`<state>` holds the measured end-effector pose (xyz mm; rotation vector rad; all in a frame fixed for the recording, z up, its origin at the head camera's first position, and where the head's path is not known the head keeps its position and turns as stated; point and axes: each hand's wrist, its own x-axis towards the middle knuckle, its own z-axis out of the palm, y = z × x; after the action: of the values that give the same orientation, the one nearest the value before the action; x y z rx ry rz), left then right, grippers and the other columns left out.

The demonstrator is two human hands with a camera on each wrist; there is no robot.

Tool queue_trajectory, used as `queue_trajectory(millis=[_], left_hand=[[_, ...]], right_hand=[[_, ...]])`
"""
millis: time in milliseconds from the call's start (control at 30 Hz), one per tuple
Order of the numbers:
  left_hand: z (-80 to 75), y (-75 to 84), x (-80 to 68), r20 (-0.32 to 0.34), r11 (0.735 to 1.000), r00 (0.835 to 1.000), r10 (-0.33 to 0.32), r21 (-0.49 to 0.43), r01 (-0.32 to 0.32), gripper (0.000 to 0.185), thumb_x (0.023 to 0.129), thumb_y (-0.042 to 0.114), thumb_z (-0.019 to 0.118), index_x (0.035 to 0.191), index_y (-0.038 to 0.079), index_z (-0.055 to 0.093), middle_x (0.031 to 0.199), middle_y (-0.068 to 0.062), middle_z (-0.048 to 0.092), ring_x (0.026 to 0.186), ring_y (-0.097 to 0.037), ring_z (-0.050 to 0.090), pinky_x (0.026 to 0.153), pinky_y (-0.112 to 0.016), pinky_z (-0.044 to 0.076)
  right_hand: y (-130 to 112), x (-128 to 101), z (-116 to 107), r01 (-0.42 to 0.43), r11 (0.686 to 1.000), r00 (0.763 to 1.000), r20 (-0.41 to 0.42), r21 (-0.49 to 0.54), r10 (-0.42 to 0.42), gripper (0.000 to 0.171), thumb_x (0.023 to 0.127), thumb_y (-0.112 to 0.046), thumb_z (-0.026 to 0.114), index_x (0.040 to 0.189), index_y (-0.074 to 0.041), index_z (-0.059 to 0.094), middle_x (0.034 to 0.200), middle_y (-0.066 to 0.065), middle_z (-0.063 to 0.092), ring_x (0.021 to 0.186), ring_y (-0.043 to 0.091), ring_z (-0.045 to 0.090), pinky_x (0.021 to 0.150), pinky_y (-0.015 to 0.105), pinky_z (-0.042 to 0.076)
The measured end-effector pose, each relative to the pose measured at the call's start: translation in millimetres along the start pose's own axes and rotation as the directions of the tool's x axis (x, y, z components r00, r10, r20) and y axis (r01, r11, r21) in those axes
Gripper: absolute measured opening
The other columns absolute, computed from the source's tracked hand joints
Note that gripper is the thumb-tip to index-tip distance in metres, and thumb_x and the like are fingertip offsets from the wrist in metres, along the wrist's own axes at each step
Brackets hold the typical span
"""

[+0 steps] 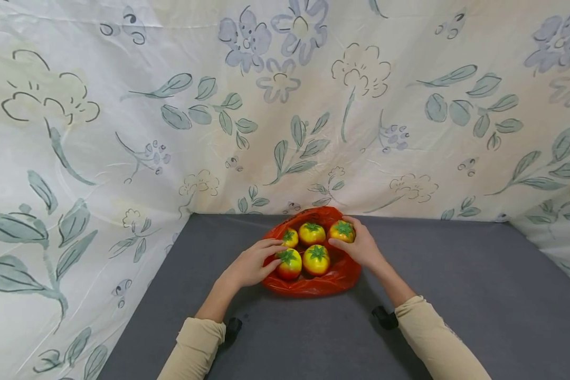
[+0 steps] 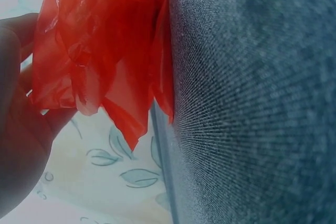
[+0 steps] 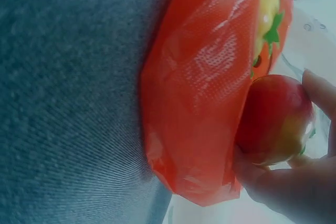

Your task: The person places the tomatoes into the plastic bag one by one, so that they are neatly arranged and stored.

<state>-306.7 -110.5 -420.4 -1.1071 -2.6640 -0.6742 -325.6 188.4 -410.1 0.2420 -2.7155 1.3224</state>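
Crinkly red plastic bag (image 1: 332,277) cradles round glossy tomatoes (image 1: 316,259) on grey felt (image 1: 456,295).

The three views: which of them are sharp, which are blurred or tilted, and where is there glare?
Head view: evenly lit and sharp, the flowered cloth bulging toward the edges; both hands, left hand and right hand, throw only soft shadows. Left wrist view: turned sideways, the red bag in fair focus, the palm blurred. Right wrist view: also sideways, with whitish glare on the bag and the held tomato slightly soft.
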Motion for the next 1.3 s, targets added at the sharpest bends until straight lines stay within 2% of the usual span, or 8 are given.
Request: queue_trajectory(millis=[300, 633, 833, 1067, 1300], left_hand=[[-0.8, 2.0, -0.1, 0.005, 1.000, 1.000, -0.003, 0.000, 0.003, 0.037, 0.091, 0.017, 0.066, 0.127, 0.010, 0.062, 0.135, -0.009, 0.052, 0.126, -0.025, 0.045, 0.103, -0.042, 0.037], [0.8, 2.6, -0.2, 0.017, 1.000, 1.000, -0.024, 0.006, 0.024, 0.037, 0.092, 0.020, 0.064, 0.129, 0.012, 0.061, 0.136, -0.006, 0.051, 0.127, -0.022, 0.044, 0.104, -0.040, 0.037], [2.5, 1.4, 0.9, 0.008, 1.000, 1.000, -0.008, 0.004, 0.008, 0.036, 0.092, 0.020, 0.064, 0.127, 0.012, 0.062, 0.135, -0.008, 0.052, 0.126, -0.022, 0.045, 0.104, -0.041, 0.037], [3.0, 0.6, 0.7, 0.012, 1.000, 1.000, -0.023, -0.001, 0.023, 0.037, 0.092, 0.020, 0.064, 0.128, 0.013, 0.062, 0.135, -0.007, 0.052, 0.127, -0.021, 0.044, 0.105, -0.040, 0.036], [3.6, 0.2, -0.1, 0.017, 1.000, 1.000, -0.021, 0.001, 0.021, 0.036, 0.092, 0.020, 0.064, 0.128, 0.013, 0.062, 0.136, -0.007, 0.052, 0.127, -0.021, 0.044, 0.105, -0.040, 0.036]], right_hand=[[2.7, 4.1, 8.1, -0.020, 0.999, 1.000, 0.015, -0.044, 0.021, 0.076, 0.086, -0.030, 0.071, 0.143, -0.001, 0.031, 0.130, 0.027, 0.040, 0.112, 0.039, 0.044, 0.093, 0.053, 0.041], [8.3, 5.9, 16.5, 0.018, 0.996, 1.000, 0.024, -0.092, -0.016, 0.073, 0.089, -0.031, 0.068, 0.142, 0.003, 0.031, 0.127, 0.029, 0.041, 0.111, 0.039, 0.042, 0.093, 0.053, 0.040], [10.9, 6.9, 17.6, 0.035, 0.994, 0.999, 0.030, -0.107, -0.032, 0.070, 0.089, -0.030, 0.068, 0.140, 0.004, 0.033, 0.127, 0.029, 0.043, 0.111, 0.039, 0.043, 0.093, 0.053, 0.040], [11.6, 7.2, 18.6, 0.037, 0.988, 0.998, 0.058, -0.148, -0.029, 0.069, 0.089, -0.028, 0.069, 0.139, 0.005, 0.034, 0.129, 0.028, 0.046, 0.112, 0.039, 0.048, 0.095, 0.051, 0.040], [10.2, 7.5, 21.0, 0.021, 0.987, 0.997, 0.075, -0.156, -0.010, 0.064, 0.094, -0.030, 0.060, 0.139, 0.006, 0.034, 0.132, 0.028, 0.044, 0.115, 0.040, 0.047, 0.097, 0.053, 0.039]])
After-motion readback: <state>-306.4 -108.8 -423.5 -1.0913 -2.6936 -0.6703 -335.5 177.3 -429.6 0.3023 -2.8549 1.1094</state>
